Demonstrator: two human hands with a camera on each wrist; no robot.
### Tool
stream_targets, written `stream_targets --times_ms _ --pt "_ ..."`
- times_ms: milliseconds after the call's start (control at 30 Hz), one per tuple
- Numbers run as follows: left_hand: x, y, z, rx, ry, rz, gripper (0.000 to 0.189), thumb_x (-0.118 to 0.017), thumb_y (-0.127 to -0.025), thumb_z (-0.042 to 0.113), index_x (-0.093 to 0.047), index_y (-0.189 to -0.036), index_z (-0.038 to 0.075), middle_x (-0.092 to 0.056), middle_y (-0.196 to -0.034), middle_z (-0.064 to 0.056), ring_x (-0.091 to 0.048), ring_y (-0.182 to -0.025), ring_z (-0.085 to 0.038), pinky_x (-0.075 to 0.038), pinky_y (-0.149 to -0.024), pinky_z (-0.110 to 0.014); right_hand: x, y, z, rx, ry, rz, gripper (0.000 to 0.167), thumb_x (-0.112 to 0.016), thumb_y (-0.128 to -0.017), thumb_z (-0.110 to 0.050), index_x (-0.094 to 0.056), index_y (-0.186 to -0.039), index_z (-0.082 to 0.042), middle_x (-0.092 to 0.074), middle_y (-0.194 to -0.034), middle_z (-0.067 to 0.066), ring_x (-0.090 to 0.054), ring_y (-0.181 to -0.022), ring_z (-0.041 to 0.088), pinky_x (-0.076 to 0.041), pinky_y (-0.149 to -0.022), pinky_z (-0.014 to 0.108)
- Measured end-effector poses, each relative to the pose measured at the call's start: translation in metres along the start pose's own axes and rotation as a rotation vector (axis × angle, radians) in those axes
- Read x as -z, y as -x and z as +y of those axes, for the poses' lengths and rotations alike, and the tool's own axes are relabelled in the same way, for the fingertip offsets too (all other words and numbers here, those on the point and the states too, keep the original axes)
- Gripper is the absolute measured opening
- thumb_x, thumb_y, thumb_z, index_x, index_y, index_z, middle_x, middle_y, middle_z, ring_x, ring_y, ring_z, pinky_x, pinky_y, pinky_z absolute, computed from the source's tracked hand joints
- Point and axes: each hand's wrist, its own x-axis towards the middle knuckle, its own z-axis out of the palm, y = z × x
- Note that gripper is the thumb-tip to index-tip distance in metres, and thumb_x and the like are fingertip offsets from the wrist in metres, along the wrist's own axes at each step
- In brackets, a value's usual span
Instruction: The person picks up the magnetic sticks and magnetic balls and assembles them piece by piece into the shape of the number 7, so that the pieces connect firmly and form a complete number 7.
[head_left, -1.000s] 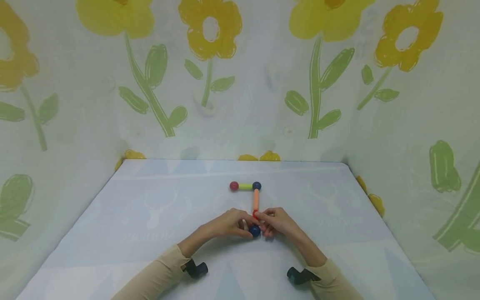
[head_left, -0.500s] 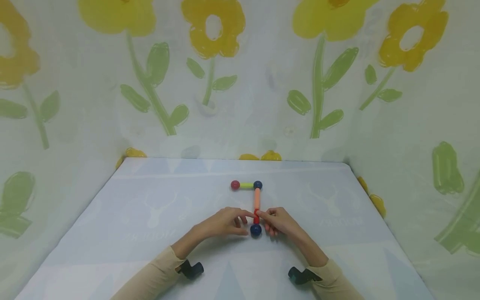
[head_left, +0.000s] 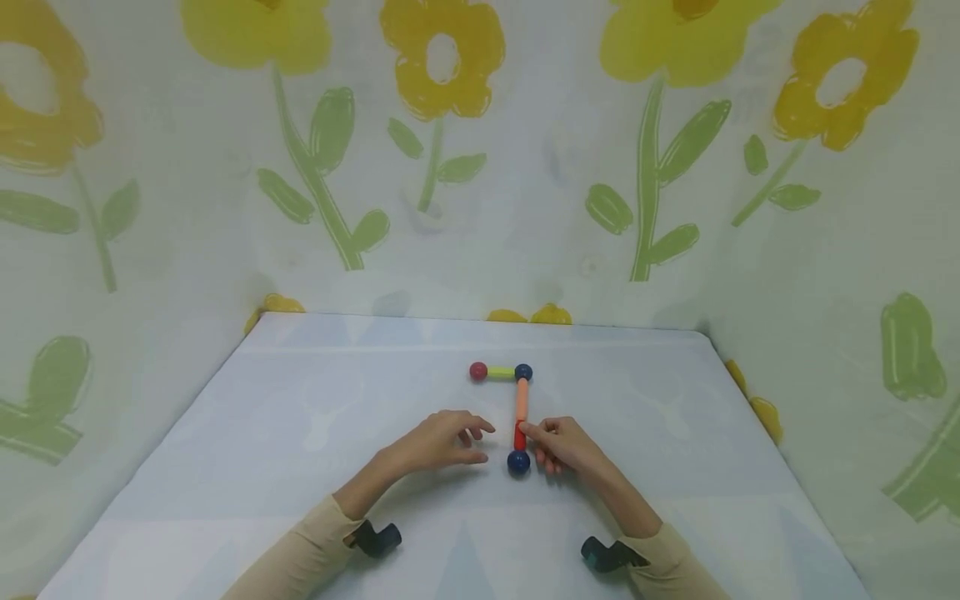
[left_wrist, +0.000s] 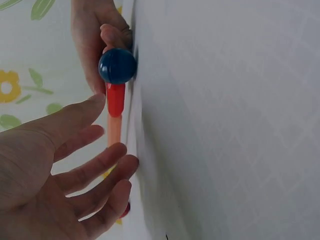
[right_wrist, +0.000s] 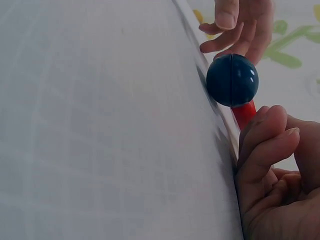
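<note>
On the table lies a joined figure of rods and balls. Its near end is a dark blue ball (head_left: 518,462), fixed to a red rod (head_left: 520,438). An orange rod (head_left: 522,400) runs on from there to a second dark blue ball (head_left: 523,372). From that corner a yellow-green rod (head_left: 501,372) goes left to a red ball (head_left: 478,372). My right hand (head_left: 567,443) pinches the red rod from the right, its other fingers curled. Left of the near ball, my left hand (head_left: 444,440) hovers apart from the figure, fingers spread and loosely bent, holding nothing.
A pale printed cloth covers the table (head_left: 360,383). Flower-patterned curtains (head_left: 480,250) stand behind it and on both sides. Each forearm carries a black wrist camera (head_left: 377,539) close above the table.
My left hand has let go of the near blue ball and drawn back to the left. The right hand stays at the red rod. The whole view has shifted slightly.
</note>
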Motion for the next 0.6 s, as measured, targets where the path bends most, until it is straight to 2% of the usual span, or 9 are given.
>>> stream_targets --times_ms 300,600 --pt "0.012 0.008 -0.012 0.045 -0.023 0.085 0.041 -0.071 -0.089 0.041 -0.067 -0.124 0.021 -0.067 -0.112 0.001 -0.063 -0.102 -0.015 -0.054 -0.082 -0.029 0.0 0.0 -0.002 -0.01 -0.011 -0.008 0.045 -0.064 -0.09 -0.052 -0.06 -0.083 -0.007 -0.056 -0.058 0.0 -0.049 -0.044 0.011 -0.039 -0.045 0.021" --pt "0.026 0.013 -0.026 0.115 -0.031 0.224 0.037 -0.072 -0.088 0.035 -0.069 -0.12 0.016 -0.067 -0.116 -0.006 -0.064 -0.104 -0.023 -0.054 -0.085 -0.039 0.01 0.001 0.003 0.002 -0.033 -0.104 0.048 -0.058 -0.094 -0.052 -0.06 -0.088 -0.005 -0.055 -0.063 0.001 -0.049 -0.048 0.011 -0.039 -0.049 0.022"
